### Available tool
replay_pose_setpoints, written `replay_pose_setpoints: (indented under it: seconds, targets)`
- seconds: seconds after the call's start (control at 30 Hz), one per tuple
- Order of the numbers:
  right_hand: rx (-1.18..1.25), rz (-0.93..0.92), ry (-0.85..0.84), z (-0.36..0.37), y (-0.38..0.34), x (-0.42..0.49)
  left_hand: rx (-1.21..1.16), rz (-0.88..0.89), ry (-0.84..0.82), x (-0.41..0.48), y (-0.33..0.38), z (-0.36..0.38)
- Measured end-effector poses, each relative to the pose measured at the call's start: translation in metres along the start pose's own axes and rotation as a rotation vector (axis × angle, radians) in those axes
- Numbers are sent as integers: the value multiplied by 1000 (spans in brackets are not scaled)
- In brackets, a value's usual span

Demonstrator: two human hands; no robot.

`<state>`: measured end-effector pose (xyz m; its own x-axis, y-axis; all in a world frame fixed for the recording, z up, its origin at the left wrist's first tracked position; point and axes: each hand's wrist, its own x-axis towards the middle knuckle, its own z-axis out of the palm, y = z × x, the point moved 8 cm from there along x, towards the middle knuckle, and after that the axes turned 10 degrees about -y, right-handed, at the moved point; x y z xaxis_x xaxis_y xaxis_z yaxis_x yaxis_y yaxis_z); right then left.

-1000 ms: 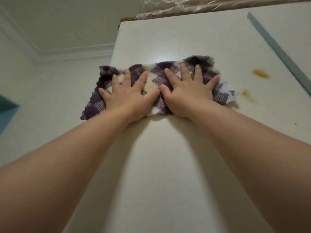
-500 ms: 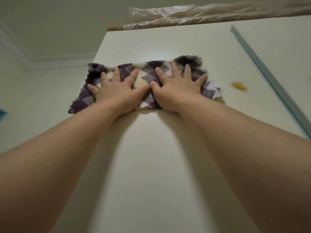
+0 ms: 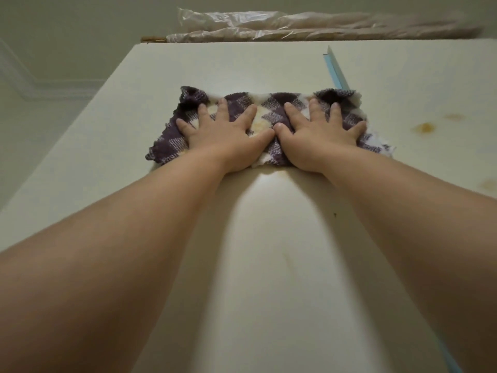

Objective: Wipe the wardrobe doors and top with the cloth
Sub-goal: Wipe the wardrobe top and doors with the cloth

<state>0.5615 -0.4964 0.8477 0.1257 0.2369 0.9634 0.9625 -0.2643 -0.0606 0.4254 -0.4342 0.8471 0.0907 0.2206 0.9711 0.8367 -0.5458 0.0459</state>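
Note:
A purple and white checked cloth (image 3: 279,102) lies spread flat against the cream wardrobe door (image 3: 242,238), high up near its top edge. My left hand (image 3: 223,133) presses on the cloth's left half with fingers straight and spread. My right hand (image 3: 320,133) presses on the right half the same way, thumbs nearly touching. The cloth shows a yellowish stain between my hands. Brownish-yellow spots (image 3: 425,127) mark the door to the right of the cloth.
A light blue strip (image 3: 336,68) runs between this door and the neighbouring one on the right. Rolled bundles wrapped in clear plastic (image 3: 295,25) lie on the wardrobe top. The ceiling moulding (image 3: 53,87) and wall are at the left.
Both hands have slid the cloth to the right and down across the door, closer to the blue strip, and the view has shifted left so the wardrobe top shows more.

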Motion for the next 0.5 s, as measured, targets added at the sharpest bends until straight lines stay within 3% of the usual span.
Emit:
replay_pose_setpoints:
  seconds: [0.5]
  targets:
    - [-22, -26, 0, 29, 13, -101, -23, 51, -15, -92, 2, 30]
